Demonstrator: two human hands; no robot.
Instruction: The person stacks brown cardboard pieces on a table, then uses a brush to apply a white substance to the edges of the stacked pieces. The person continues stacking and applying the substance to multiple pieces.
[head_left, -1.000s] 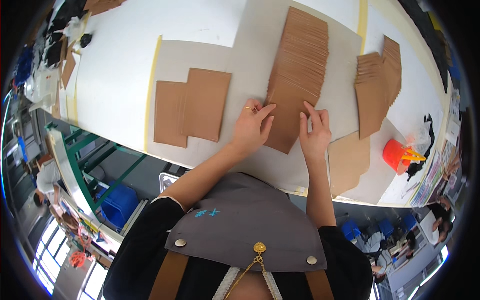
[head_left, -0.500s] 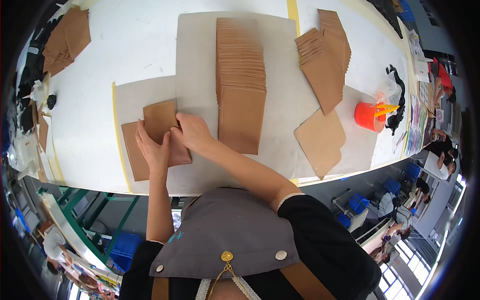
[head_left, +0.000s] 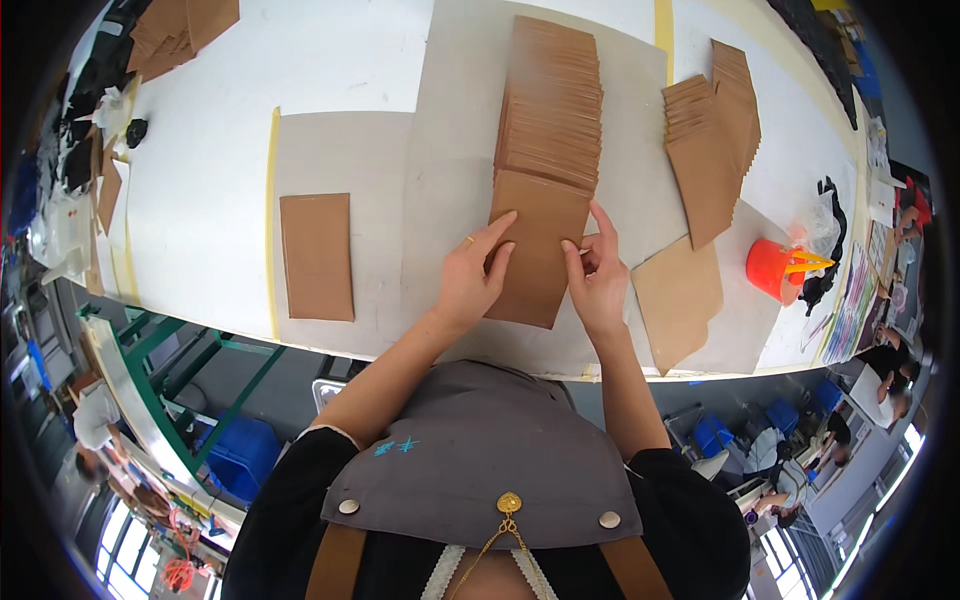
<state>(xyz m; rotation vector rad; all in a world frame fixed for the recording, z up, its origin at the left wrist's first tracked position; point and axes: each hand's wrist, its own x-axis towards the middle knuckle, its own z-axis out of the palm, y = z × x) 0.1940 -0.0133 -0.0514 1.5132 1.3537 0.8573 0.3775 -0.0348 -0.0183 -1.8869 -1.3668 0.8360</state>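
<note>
A long overlapping row of brown leather-like panels (head_left: 550, 105) runs away from me down the middle of the table. Its nearest panel (head_left: 538, 255) lies flat and in full view. My left hand (head_left: 472, 277) grips this panel's left edge, thumb and forefinger tips on its face. On the opposite edge my right hand (head_left: 598, 272) has its thumb on the face and its other fingers bent at the side. What the fingers do beneath the panel is hidden. Off to the left, a single brown rectangular piece (head_left: 317, 257) lies alone, apart from both hands.
Grey mats (head_left: 440, 200) cover part of the white table. At the right are fanned brown panels (head_left: 712, 150), a lighter brown piece (head_left: 680, 300) and an orange-red cup (head_left: 775, 270) with yellow-handled tools. More brown pieces (head_left: 180, 35) lie far left. A green frame (head_left: 190, 370) stands below the table.
Both hands have left the brown pieces at the left and moved right to the row's nearest panel. One rectangle now lies flat where they worked. The whole view has shifted.
</note>
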